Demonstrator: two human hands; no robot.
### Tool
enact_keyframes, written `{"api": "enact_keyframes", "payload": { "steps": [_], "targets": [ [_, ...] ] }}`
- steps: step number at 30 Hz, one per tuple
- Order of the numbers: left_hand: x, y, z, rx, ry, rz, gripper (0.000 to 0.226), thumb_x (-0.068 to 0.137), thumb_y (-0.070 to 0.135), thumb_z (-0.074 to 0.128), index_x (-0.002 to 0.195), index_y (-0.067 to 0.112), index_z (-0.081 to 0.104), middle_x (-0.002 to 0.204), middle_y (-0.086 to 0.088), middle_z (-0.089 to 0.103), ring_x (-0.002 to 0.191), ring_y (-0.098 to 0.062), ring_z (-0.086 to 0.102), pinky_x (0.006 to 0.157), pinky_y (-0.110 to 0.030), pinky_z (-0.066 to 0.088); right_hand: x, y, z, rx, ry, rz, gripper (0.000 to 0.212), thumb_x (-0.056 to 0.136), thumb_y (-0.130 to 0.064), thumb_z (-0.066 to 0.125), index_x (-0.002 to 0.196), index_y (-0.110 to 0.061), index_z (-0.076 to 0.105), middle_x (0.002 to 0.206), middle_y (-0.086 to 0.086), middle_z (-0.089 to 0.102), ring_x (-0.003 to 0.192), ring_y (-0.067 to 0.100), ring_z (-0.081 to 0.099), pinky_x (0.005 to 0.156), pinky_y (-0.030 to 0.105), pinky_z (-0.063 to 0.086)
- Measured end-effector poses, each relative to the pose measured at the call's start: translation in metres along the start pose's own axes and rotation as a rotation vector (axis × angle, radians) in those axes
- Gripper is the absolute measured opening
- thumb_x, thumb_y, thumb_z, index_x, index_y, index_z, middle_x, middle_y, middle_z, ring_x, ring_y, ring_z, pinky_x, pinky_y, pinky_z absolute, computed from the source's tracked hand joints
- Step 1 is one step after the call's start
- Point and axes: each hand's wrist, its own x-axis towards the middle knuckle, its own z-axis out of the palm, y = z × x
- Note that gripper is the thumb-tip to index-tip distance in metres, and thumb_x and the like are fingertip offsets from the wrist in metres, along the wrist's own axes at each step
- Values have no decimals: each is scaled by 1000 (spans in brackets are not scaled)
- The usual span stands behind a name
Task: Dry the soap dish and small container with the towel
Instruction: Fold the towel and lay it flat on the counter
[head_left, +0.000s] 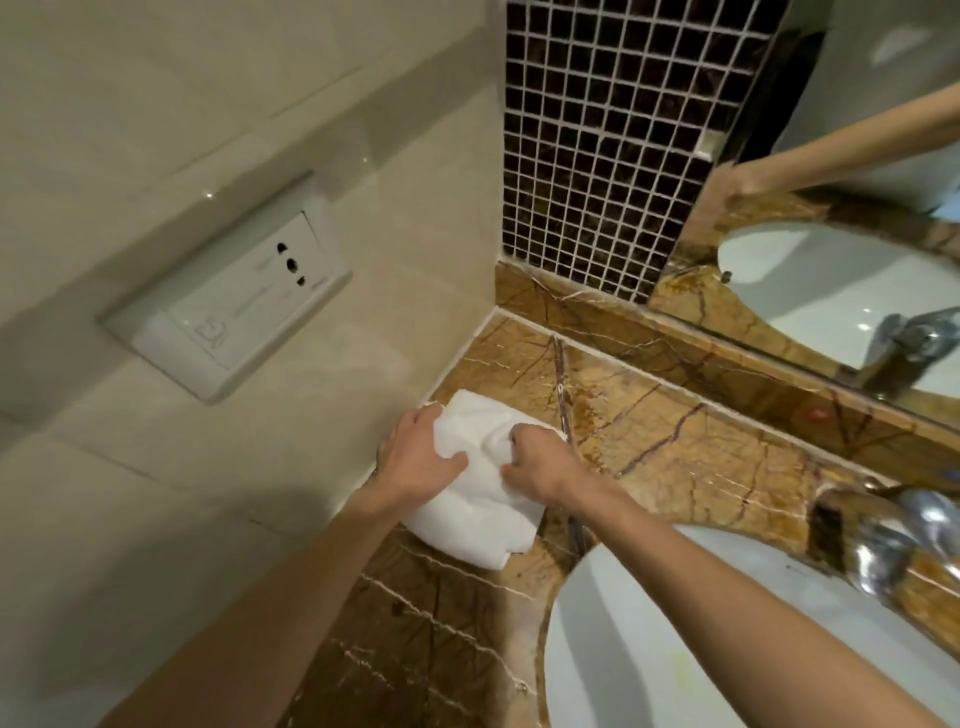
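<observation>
— What are the hands doing?
— Both are gripping the white towel (470, 499): the left hand (415, 457) is wrapping its left side, the right hand (535, 467) is bunching its middle, close together. The towel is hiding whatever they're holding; I can't tell.
— Around them?
— The towel is lying on the brown marble counter (675, 447). The white sink (649, 649) and chrome faucet (893, 540) are sitting to their right, a wall socket (234, 306) up-left, dark mosaic tile (613, 140) and mirror (841, 234) beyond.

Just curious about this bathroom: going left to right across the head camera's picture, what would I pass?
Wall socket → left hand → white towel → right hand → tap.
</observation>
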Motion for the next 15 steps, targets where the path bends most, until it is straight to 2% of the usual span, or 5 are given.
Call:
{"api": "enact_keyframes", "payload": {
  "steps": [4,7,10,12,15],
  "targets": [
    [19,1,-9,-61,-143,-18,91,50,42,66,134,16,44,130,-5,55,118,-26,53,100,-43,44,-8,2,5,68,91,-149,19,77,-3,54,79,-18,44,88,2,49,88,27,49,73,35,31],
    [25,-5,-16,-165,-170,-10,63,46,40,67,106,19,62,102,3,66,94,-16,63,79,-30,55,-13,5,3,176,165,-250,23,72,4,51,76,-17,42,83,1,49,83,23,44,72,35,30],
    [24,-7,-21,-265,-112,-18,35,57,31,72,89,25,61,81,10,64,70,-2,60,50,-12,45,-12,7,-4,348,253,-221,25,83,-7,58,74,-25,43,79,-7,52,75,14,47,68,33,33],
    [20,-7,-20,-314,-76,-52,31,67,24,72,95,25,57,86,9,61,73,0,57,53,-16,41,-8,8,-8,404,266,-131,21,90,-25,61,82,-32,43,79,-12,54,73,6,50,68,31,39],
    [17,-7,-13,-384,-26,-93,24,80,30,66,100,25,54,94,9,58,83,-9,56,69,-27,42,1,14,-10,346,321,44,21,92,-38,60,97,-27,42,80,-8,59,76,16,59,81,44,50]
  ]
}}
